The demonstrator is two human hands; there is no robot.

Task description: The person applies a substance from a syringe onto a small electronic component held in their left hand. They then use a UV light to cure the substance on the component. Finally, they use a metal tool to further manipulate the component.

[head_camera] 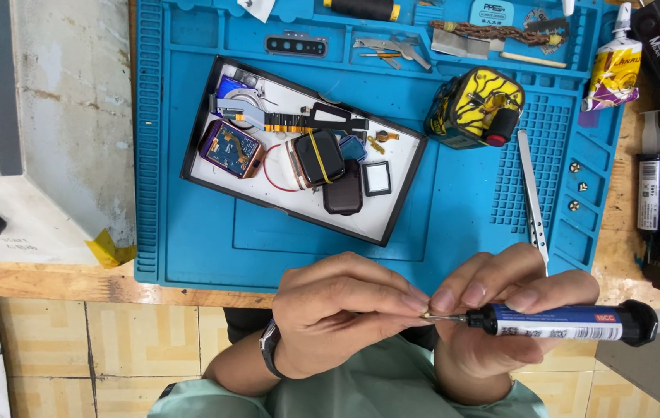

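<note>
My right hand (492, 325) is curled almost closed around a blue-and-black precision screwdriver (562, 321), thumb and 2 fingers pinching its collar low in the frame, right of centre, with the black cap pointing off to the right edge. Its thin metal tip (442, 316) points left and meets my left hand (345, 321), whose fingertips (411, 303) are pressed tightly together on something too small for me to make out; I cannot tell what it is. A dark watch band (269, 346) sits on that wrist. Both hands hang just below the near edge of the blue work mat (190, 248), above the tiled floor. Up on the mat, left of centre, a black-rimmed white tray (380, 220) holds watch bodies, a small square frame and orange flex cables. To the right of the tray stands a yellow-and-black patterned block (475, 104), and steel tweezers (533, 193) lie on the mat just above my right hand.
</note>
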